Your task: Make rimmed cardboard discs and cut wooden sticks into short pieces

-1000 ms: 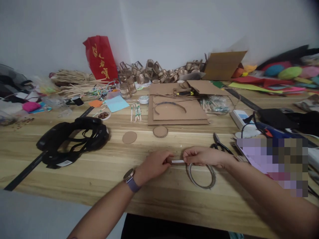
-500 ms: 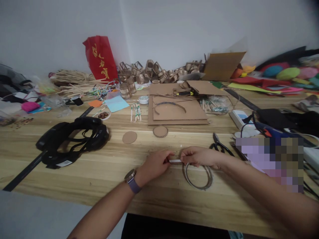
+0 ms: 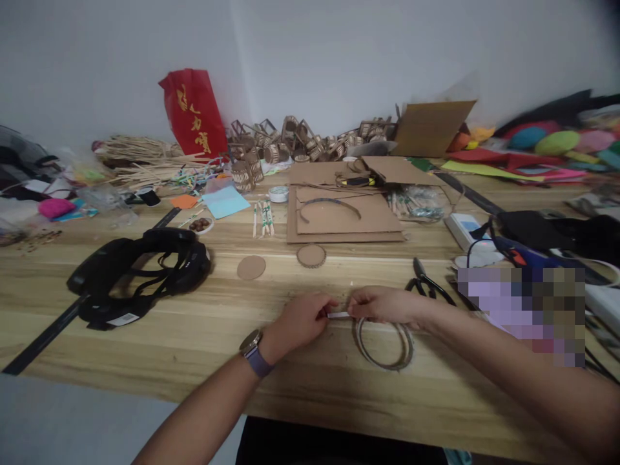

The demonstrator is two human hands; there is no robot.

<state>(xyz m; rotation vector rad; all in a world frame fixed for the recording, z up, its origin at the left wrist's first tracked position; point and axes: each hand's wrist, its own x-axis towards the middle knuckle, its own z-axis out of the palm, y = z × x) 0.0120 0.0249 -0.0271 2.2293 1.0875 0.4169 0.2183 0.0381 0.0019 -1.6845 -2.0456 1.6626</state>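
Observation:
Between my two hands runs a thin white strip (image 3: 338,314), held at both ends just above the table. My left hand (image 3: 306,318), with a watch on its wrist, is closed in a pinch on the strip's left end. My right hand (image 3: 380,305) pinches the other end. Below the right hand lies a ring of thin cardboard strip (image 3: 386,345) on the table; I cannot tell whether the hand touches it. Farther off lie a plain cardboard disc (image 3: 251,267) and a second cardboard disc with a corrugated edge (image 3: 311,256).
Black-handled pliers or cutters (image 3: 426,281) lie beyond my right forearm. A black headset (image 3: 140,278) rests at the left. Stacked cardboard (image 3: 349,223) carries a curved strip (image 3: 330,201). Wrapped sticks (image 3: 264,218), a red bag (image 3: 194,113) and small woven buckets (image 3: 290,139) stand behind.
Both hands keep their pinch on the white strip. The right hand has shifted very slightly left, so a little less of the strip shows between them.

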